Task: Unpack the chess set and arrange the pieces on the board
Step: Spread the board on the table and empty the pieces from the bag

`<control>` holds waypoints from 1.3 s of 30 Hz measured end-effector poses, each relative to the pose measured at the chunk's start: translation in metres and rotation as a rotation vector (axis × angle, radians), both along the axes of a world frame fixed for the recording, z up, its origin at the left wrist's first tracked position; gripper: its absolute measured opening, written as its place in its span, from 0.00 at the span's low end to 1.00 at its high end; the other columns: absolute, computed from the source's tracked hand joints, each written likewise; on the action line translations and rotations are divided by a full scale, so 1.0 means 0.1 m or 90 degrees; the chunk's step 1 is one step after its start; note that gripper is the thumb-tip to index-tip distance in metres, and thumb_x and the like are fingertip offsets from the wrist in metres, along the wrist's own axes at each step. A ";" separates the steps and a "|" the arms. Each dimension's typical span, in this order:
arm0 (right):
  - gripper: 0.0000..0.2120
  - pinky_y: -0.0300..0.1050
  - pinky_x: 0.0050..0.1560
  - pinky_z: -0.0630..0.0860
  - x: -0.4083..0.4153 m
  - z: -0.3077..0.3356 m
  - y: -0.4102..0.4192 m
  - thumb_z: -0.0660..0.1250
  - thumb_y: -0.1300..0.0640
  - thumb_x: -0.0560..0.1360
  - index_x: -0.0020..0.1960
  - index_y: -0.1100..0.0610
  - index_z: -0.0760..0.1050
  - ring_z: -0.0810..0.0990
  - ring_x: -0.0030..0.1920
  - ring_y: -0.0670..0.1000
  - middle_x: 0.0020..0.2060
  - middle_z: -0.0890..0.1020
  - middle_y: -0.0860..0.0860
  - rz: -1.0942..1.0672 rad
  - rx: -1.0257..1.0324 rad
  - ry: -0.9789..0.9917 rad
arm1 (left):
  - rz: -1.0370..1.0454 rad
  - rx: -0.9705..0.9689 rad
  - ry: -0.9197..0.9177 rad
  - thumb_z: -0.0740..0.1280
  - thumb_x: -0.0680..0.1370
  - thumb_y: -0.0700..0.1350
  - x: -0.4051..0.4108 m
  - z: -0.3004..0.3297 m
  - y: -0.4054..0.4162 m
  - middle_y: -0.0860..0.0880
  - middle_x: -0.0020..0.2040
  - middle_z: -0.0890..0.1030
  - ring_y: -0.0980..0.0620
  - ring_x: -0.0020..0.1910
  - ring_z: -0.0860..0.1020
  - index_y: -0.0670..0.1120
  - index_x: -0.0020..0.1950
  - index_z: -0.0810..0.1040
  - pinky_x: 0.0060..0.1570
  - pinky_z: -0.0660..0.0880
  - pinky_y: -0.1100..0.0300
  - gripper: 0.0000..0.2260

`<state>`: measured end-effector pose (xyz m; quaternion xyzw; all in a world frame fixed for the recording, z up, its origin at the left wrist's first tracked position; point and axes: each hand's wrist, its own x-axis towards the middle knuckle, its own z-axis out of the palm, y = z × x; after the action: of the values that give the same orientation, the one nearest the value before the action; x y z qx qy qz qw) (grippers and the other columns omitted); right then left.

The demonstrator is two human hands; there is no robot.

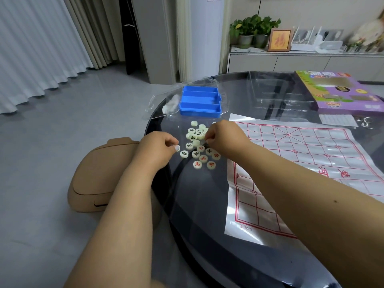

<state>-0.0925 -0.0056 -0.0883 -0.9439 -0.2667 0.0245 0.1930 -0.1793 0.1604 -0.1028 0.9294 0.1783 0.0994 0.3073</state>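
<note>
Room first: grey tile floor (pixel 72 113) off to my left, pale pleated curtains (pixel 41 44) far left beyond it, a tall white standing unit (pixel 205 38) straight ahead past my hands. Far right of that, a low sideboard (pixel 301 61) carrying potted plants (pixel 253 30), a framed red-character picture (pixel 279 40) and a white router (pixel 307 41). Tan round-backed chair (pixel 97 173) sits on the floor just left of my left forearm. I'm working on a dark glossy round table (pixel 207 204); it reflects a lot. The board sheet (pixel 301 167), clear plastic with a red grid, lies flat under and beyond my right forearm, near corner tagged "3.0cm". Purple game box (pixel 340 92) is far right ahead, with a clear plastic insert tray (pixel 280 88) just left of it. Blue tray (pixel 200 101), three compartments, sits straight ahead of both hands, on a crumpled clear bag (pixel 166 100) that hangs over the table edge. Chess pieces (pixel 198 146), pale round discs with red or dark characters, lie in a loose heap between my hands and just ahead of them, none on the board. Left hand (pixel 158 147) is curled, thumb and forefinger pinching one piece (pixel 177 148) at the heap's left edge. Right hand (pixel 225 138) is curled over the heap's right side, fingertips down among the discs; can't tell if it actually grips one.
</note>
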 end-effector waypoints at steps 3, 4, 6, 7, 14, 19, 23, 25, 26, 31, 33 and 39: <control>0.11 0.46 0.50 0.78 -0.01 -0.01 0.02 0.64 0.61 0.75 0.54 0.53 0.82 0.80 0.47 0.52 0.48 0.83 0.51 0.011 0.029 -0.003 | -0.019 0.025 -0.001 0.70 0.76 0.46 0.00 -0.01 0.01 0.54 0.45 0.77 0.56 0.46 0.74 0.49 0.56 0.82 0.46 0.67 0.63 0.09; 0.11 0.47 0.51 0.79 -0.01 -0.02 0.03 0.64 0.61 0.75 0.54 0.53 0.82 0.80 0.48 0.52 0.49 0.83 0.51 0.017 0.031 -0.006 | -0.022 0.026 0.000 0.70 0.76 0.46 0.00 0.00 0.02 0.55 0.44 0.76 0.56 0.45 0.74 0.49 0.56 0.82 0.45 0.67 0.63 0.09; 0.12 0.48 0.53 0.78 -0.01 -0.03 0.08 0.64 0.60 0.76 0.56 0.52 0.81 0.80 0.49 0.52 0.51 0.83 0.51 0.032 0.018 -0.003 | -0.030 0.017 0.011 0.71 0.75 0.46 -0.02 0.01 0.04 0.56 0.42 0.76 0.56 0.43 0.74 0.50 0.55 0.82 0.41 0.67 0.64 0.09; 0.12 0.48 0.54 0.78 0.00 -0.04 0.10 0.64 0.60 0.76 0.57 0.52 0.80 0.80 0.50 0.52 0.52 0.82 0.51 0.041 0.002 -0.002 | -0.037 0.011 0.024 0.72 0.75 0.46 -0.03 0.02 0.06 0.56 0.41 0.77 0.57 0.41 0.74 0.50 0.54 0.83 0.39 0.67 0.64 0.08; 0.18 0.48 0.53 0.78 0.08 -0.02 0.11 0.64 0.67 0.73 0.56 0.49 0.80 0.78 0.50 0.53 0.53 0.79 0.52 0.084 -0.082 -0.013 | -0.100 -0.026 0.065 0.77 0.69 0.46 -0.08 0.11 0.06 0.57 0.43 0.79 0.62 0.37 0.74 0.52 0.52 0.83 0.37 0.67 0.67 0.13; 0.18 0.47 0.49 0.78 0.09 0.02 0.04 0.67 0.66 0.72 0.56 0.48 0.79 0.78 0.49 0.51 0.50 0.79 0.50 0.125 -0.090 -0.047 | -0.124 0.057 -0.021 0.78 0.67 0.48 -0.02 0.05 -0.10 0.54 0.47 0.75 0.56 0.46 0.72 0.55 0.49 0.83 0.45 0.67 0.64 0.13; 0.17 0.42 0.46 0.71 0.07 0.05 0.01 0.67 0.63 0.73 0.58 0.47 0.80 0.73 0.51 0.50 0.51 0.77 0.49 0.190 -0.110 -0.089 | -0.164 0.093 -0.048 0.76 0.70 0.47 0.02 -0.01 -0.17 0.54 0.47 0.74 0.54 0.52 0.66 0.55 0.48 0.84 0.54 0.63 0.64 0.08; 0.15 0.41 0.46 0.68 0.06 0.07 0.00 0.67 0.62 0.74 0.58 0.48 0.80 0.73 0.52 0.50 0.52 0.77 0.49 0.204 -0.119 -0.096 | -0.160 0.102 -0.057 0.76 0.70 0.47 0.04 -0.04 -0.16 0.54 0.47 0.73 0.55 0.52 0.66 0.55 0.48 0.85 0.54 0.61 0.65 0.07; 0.15 0.40 0.45 0.67 0.06 0.07 -0.01 0.67 0.62 0.74 0.58 0.49 0.80 0.73 0.52 0.50 0.52 0.77 0.49 0.204 -0.122 -0.097 | -0.151 0.105 -0.069 0.75 0.71 0.47 0.05 -0.05 -0.16 0.54 0.47 0.74 0.55 0.51 0.66 0.54 0.48 0.85 0.54 0.61 0.66 0.07; 0.14 0.42 0.49 0.74 0.10 0.02 0.00 0.66 0.62 0.74 0.58 0.50 0.79 0.76 0.52 0.52 0.53 0.77 0.51 0.182 -0.122 -0.071 | -0.111 0.115 -0.102 0.74 0.72 0.46 0.06 -0.07 -0.10 0.54 0.46 0.73 0.54 0.51 0.66 0.53 0.50 0.85 0.52 0.64 0.64 0.07; 0.13 0.45 0.52 0.75 0.11 0.02 0.03 0.66 0.59 0.76 0.59 0.51 0.78 0.76 0.52 0.53 0.54 0.77 0.52 0.179 -0.140 -0.064 | -0.111 0.092 -0.093 0.75 0.72 0.47 0.05 -0.04 -0.06 0.56 0.46 0.72 0.54 0.52 0.68 0.54 0.50 0.84 0.53 0.64 0.63 0.08; 0.10 0.45 0.49 0.74 0.09 0.00 0.06 0.61 0.59 0.78 0.57 0.57 0.77 0.76 0.47 0.53 0.47 0.77 0.53 0.128 -0.165 -0.056 | -0.160 0.039 -0.043 0.77 0.69 0.44 -0.01 -0.03 0.02 0.57 0.46 0.73 0.53 0.50 0.72 0.57 0.51 0.84 0.50 0.68 0.63 0.13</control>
<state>-0.0839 0.0009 -0.0883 -0.9296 -0.3628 0.0363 0.0543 -0.1802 0.1624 -0.1055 0.9495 0.0470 0.0968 0.2948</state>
